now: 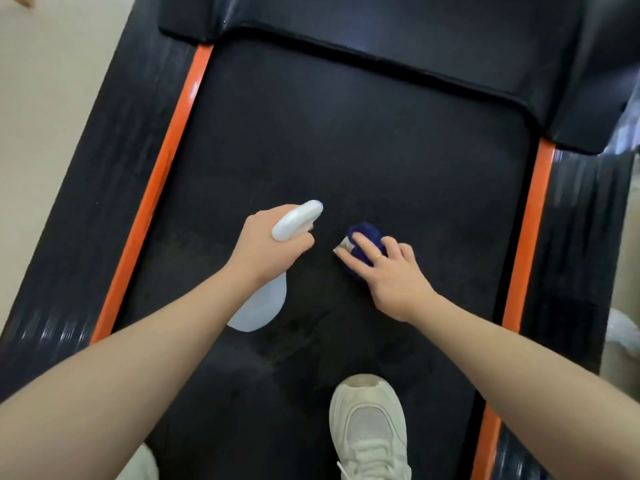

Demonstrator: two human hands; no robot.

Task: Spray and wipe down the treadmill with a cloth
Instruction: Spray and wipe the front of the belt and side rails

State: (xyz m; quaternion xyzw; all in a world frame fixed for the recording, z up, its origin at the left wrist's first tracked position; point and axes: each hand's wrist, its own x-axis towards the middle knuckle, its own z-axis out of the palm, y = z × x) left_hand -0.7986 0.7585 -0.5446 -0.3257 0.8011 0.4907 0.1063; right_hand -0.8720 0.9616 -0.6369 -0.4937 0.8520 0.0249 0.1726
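The black treadmill belt (346, 150) fills the view, edged by orange strips on both sides. My left hand (270, 247) grips a white spray bottle (263, 306) by its neck, and the nozzle head points forward and to the right over the belt. Just right of it, my right hand (391, 271) holds a bunched dark blue cloth (363, 233) down on the belt, fingers curled over it. A small pale tag shows at the cloth's left edge. Damp patches darken the belt near my feet.
My white sneaker (370, 427) stands on the belt at the bottom centre, and another shoe's edge (142, 465) shows at bottom left. The black motor cover (381, 26) spans the far end. Black side rails (104, 168) flank the belt, with pale floor (41, 98) on the left.
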